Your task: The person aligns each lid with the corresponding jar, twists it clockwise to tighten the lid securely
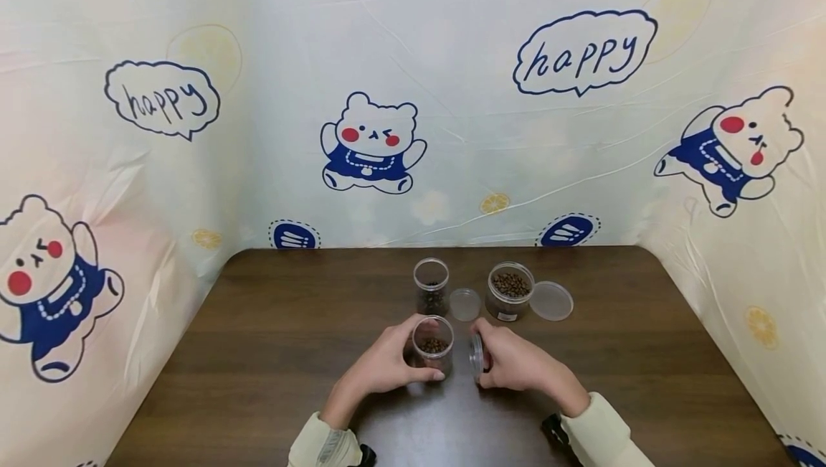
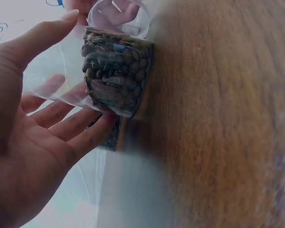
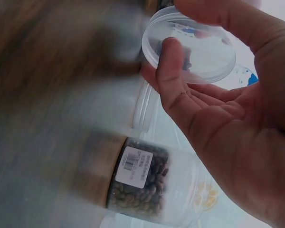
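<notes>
My left hand (image 1: 387, 361) is around a clear jar (image 1: 433, 366) partly filled with brown coffee beans, its top uncovered. The thumb lies along the near side, the other fingers behind. The left wrist view shows the beans (image 2: 116, 71) through the jar wall, with fingertips against it. My right hand (image 1: 513, 358) holds a clear round lid (image 1: 476, 358) on edge, just right of that jar. In the right wrist view, thumb and fingers pinch the lid (image 3: 204, 52) by its rim.
Behind stand a tall uncovered jar of dark beans (image 1: 432, 300) and a wider uncovered jar of brown beans (image 1: 510, 305) with a label. A small lid (image 1: 464, 304) and a larger lid (image 1: 552, 300) lie beside them on the wooden table (image 1: 290, 309). A printed curtain surrounds the table.
</notes>
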